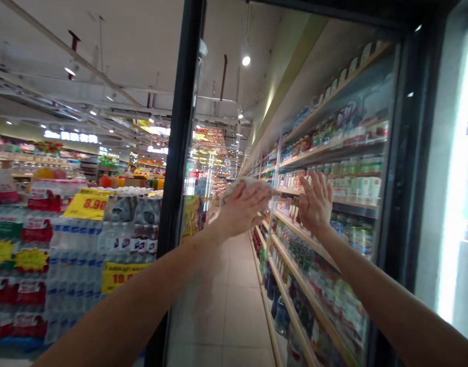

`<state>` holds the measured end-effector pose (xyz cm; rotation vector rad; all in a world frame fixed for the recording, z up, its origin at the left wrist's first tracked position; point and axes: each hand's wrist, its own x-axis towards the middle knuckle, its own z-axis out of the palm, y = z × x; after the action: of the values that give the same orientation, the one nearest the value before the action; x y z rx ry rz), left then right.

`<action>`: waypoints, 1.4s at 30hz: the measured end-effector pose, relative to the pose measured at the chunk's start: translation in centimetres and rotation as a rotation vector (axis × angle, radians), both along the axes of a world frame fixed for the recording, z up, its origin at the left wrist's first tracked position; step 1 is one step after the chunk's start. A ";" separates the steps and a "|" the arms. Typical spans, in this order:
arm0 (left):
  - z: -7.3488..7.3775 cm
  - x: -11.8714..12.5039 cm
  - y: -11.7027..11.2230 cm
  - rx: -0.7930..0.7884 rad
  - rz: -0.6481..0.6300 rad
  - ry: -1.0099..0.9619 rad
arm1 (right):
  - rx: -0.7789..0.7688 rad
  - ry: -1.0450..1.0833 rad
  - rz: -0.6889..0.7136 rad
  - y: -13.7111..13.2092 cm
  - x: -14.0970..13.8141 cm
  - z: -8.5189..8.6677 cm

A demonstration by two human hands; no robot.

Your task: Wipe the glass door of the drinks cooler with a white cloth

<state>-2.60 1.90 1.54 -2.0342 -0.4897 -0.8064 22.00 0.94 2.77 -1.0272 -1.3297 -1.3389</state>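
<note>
A tall glass door [218, 306] with a black frame stands in front of me. My left hand [251, 204] lies against the pane, fingers together over a pale, crumpled cloth [237, 186]. Most of the cloth is hidden under the palm and fingers. To its right, my right hand [317, 204] is raised at the glass with its fingers spread and nothing in it. Whether its palm touches the pane, I cannot tell.
Left of the door's black frame [176, 127] are stacked drink packs [73, 255] with a yellow price sign [86, 204]. Shelves of bottles [348, 178] and a tiled floor [226, 316] show in the pane. A bright light strip [453, 178] runs down the far right.
</note>
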 end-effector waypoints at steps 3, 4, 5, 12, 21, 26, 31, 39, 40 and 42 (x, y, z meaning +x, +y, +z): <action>-0.5 -0.1 -0.1 -0.013 0.053 -0.141 | -0.005 0.009 0.009 0.0 0.0 0.1; -2.2 0.0 -0.2 -0.014 0.018 -0.030 | -0.009 0.011 0.013 0.0 0.0 0.1; -4.1 0.2 -0.3 -0.010 -0.038 0.138 | -0.016 0.012 0.015 0.0 0.1 0.1; -5.4 -3.0 0.2 0.035 -0.047 0.238 | -0.013 0.013 0.034 0.0 0.2 0.0; -11.0 -6.5 -0.4 0.071 -0.151 0.523 | -0.006 0.021 0.036 0.2 0.0 0.0; -6.5 -6.6 0.5 0.040 0.101 -0.066 | -0.004 0.032 0.036 0.1 -0.1 0.0; -6.0 -5.1 0.3 0.105 -0.040 0.304 | 0.022 0.021 0.016 0.1 -0.2 -0.1; 1.0 -2.4 0.2 0.058 0.127 -0.265 | 0.041 0.020 0.018 0.2 0.0 -0.1; 0.5 -2.0 0.1 0.053 0.091 -0.194 | 0.041 0.025 0.026 0.2 0.0 -0.2; -1.7 -1.1 0.0 0.044 -0.043 0.127 | 0.038 0.034 0.039 0.2 0.0 -0.2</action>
<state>-3.71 1.95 -0.16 -2.0463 -0.3552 -0.7016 21.99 1.10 2.62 -0.9890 -1.2883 -1.3070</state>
